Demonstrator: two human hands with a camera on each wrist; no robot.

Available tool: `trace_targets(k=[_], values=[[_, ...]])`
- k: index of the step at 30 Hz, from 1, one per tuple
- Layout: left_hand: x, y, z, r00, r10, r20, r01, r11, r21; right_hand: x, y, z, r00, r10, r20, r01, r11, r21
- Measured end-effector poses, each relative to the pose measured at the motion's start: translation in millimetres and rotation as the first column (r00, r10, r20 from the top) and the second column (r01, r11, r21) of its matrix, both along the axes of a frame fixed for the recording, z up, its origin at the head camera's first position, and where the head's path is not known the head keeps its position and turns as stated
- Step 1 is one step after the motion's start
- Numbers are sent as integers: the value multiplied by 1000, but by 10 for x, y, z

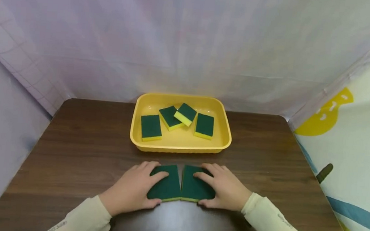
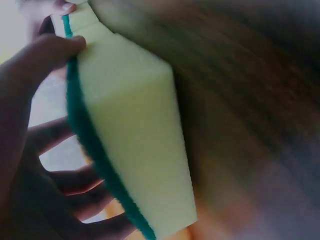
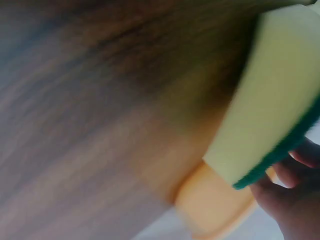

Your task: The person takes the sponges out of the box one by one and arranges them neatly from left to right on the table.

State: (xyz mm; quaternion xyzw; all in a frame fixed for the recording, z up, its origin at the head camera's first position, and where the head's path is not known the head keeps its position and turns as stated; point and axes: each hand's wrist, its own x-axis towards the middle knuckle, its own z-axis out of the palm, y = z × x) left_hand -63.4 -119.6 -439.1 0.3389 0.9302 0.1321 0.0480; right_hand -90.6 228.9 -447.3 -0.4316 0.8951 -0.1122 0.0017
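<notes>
Two green-and-yellow scouring sponges lie side by side on the table, green faces up, near corners touching and a narrow wedge gap opening toward the far side. My left hand (image 1: 133,189) holds the left sponge (image 1: 171,187), its thumb at the near edge and fingers over the green top and far edge. On the other side my right hand (image 1: 229,189) grips the right sponge (image 1: 193,188) in a mirrored way. Both wrist views show the yellow foam side of a sponge (image 2: 135,130) close up, with fingers against the green layer.
Beyond the hands stands a shallow yellow tray (image 1: 182,149). Several sponges lie in it, green side up, one (image 1: 186,112) tilted over its neighbour (image 1: 170,116). The brown wooden table (image 1: 81,151) meets a pale curtain (image 1: 183,50) at the back.
</notes>
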Motion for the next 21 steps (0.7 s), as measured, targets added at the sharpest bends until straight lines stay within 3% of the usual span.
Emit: trace_targets(k=[2,4,6,8,10,13,15,16,18,21], values=[[6,-54,134,999,32,-14,-31,998,54,18,40,143,999,-34,-29,31,995,-91],[-120,-114,342,993,86,-82,-76,989,123,-82,64,354,993,-106,-59,90,970,-224],[-369,-162,543,975,160,-155,-127,971,202,-293,35,572,979,-199,-51,169,921,-351],[-687,-171,657,954,235,-187,-182,947,264,-596,-53,706,960,-278,-9,247,868,-431],[-996,-147,639,942,294,-164,-243,931,273,-913,-187,721,937,-346,51,335,842,-422],[-1253,-87,419,938,335,-88,-312,927,210,-1226,-379,564,899,-425,105,436,852,-288],[-1245,-61,262,937,343,-68,-328,929,172,-1261,-448,439,887,-450,105,462,865,-196],[-1186,-56,204,936,344,-74,-328,929,170,-1215,-461,394,884,-457,99,467,868,-168],[-991,-83,124,932,351,-92,-329,924,192,-1049,-446,330,889,-451,76,457,874,-166],[-691,-189,101,904,408,-125,-367,893,260,-766,-356,295,893,-448,46,446,863,-239]])
